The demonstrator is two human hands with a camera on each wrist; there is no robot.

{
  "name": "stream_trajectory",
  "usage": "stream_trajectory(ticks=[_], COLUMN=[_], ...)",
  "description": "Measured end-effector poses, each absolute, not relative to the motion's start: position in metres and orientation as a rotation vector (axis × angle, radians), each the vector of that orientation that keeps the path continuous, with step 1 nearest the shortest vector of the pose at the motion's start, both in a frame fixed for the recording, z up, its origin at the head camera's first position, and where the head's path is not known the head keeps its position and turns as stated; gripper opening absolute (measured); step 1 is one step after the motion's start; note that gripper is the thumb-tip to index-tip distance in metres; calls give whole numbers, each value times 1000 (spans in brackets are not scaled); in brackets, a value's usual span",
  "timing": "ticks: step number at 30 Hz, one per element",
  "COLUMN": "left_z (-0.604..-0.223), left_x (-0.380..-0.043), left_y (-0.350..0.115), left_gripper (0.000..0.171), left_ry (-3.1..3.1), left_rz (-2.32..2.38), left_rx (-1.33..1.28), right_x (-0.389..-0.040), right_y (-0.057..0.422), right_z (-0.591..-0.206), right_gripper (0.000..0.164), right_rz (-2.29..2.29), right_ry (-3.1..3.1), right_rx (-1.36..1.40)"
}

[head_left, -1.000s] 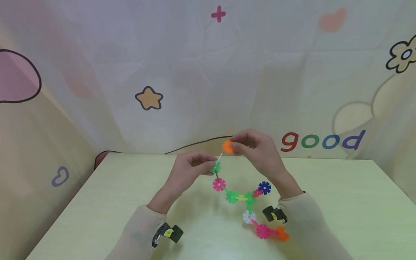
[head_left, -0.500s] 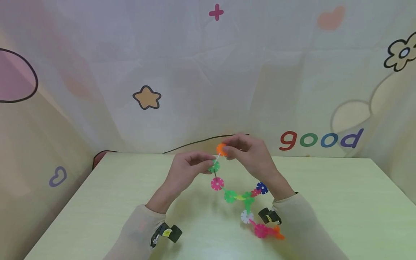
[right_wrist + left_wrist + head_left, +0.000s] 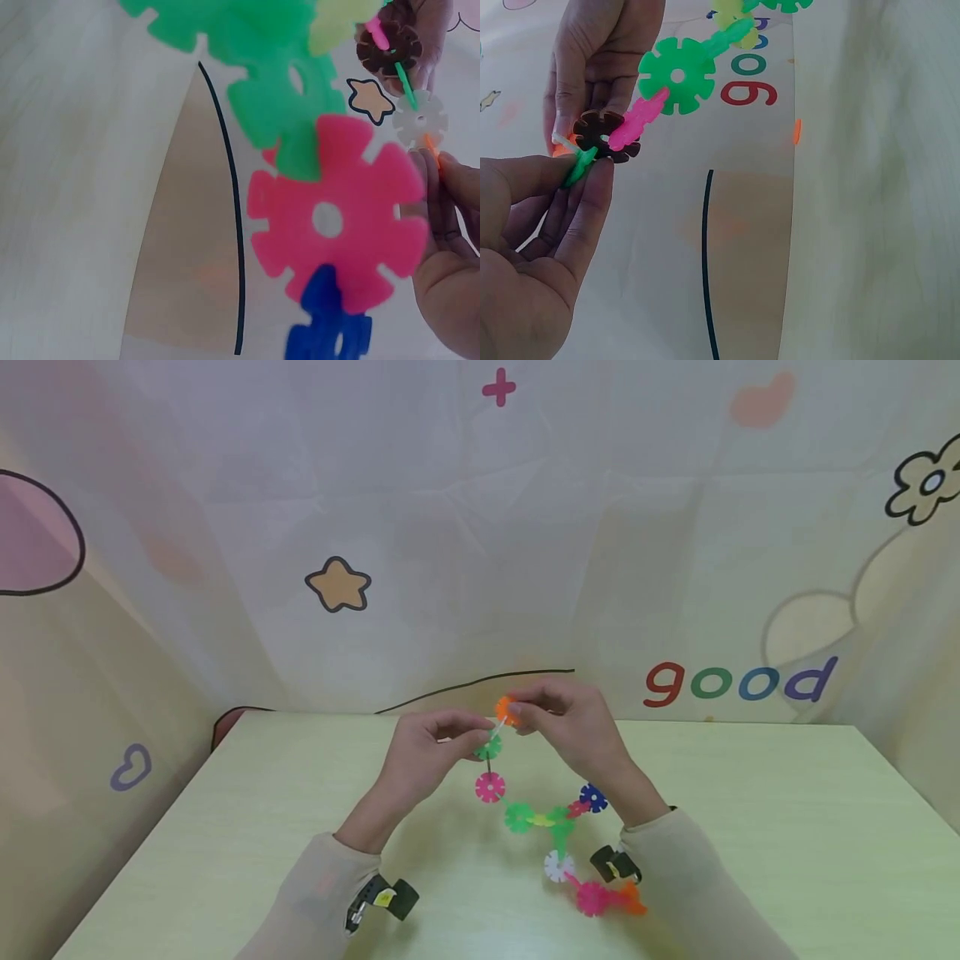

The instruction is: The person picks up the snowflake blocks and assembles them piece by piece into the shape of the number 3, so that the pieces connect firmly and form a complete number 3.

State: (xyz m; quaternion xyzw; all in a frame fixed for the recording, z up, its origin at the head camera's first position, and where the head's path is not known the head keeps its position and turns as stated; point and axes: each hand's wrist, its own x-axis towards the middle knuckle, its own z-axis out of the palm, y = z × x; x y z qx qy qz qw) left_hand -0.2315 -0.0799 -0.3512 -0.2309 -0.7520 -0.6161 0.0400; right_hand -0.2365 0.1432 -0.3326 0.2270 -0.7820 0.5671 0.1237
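Observation:
My left hand (image 3: pixel 427 758) pinches a green notched snowflake disc (image 3: pixel 491 749) at the upper end of a chain of interlocked plastic discs. A white disc (image 3: pixel 564 142), seen nearly edge-on from the left, joins that green one. Between thumb and fingers of my right hand (image 3: pixel 581 731) is an orange snowflake disc (image 3: pixel 503 708), its edge overlapping the rim of the white disc in the right wrist view. Below the green disc come a dark brown disc (image 3: pixel 589 126) and a pink disc (image 3: pixel 482 792), then more green discs (image 3: pixel 517 817).
The chain branches lower down: one arm ends in a blue disc (image 3: pixel 594 797), another runs through a second white disc (image 3: pixel 555 870) to a pink one (image 3: pixel 591 899) and an orange end (image 3: pixel 633 899). A pale table (image 3: pixel 225 860) lies beneath, with a printed curtain (image 3: pixel 450 568) behind.
My right hand has moved left and slightly down, bringing the orange disc to the white disc's edge. The hanging chain has shifted a little left; my left hand has barely moved.

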Motion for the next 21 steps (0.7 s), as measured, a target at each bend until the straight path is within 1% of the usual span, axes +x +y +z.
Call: stream_trajectory(ticks=[5, 12, 17, 21], left_z=[-351, -353, -354, -354], left_x=[-233, -235, -235, -234], left_y=[-81, -83, -81, -80], left_gripper=[17, 19, 20, 20], left_ry=[-2300, -2304, -2329, -2326], left_rz=[-1922, -2004, -1978, -1969], left_rx=[-716, -689, -609, -555], right_x=[-237, -239, -234, -232], right_y=[144, 148, 146, 143], right_z=[-333, -332, -330, -328], right_gripper=[19, 30, 35, 34], right_rz=[1674, 1678, 1628, 1635], right_ry=[-2273, -2295, -2390, -2427], right_rx=[681, 831, 812, 799])
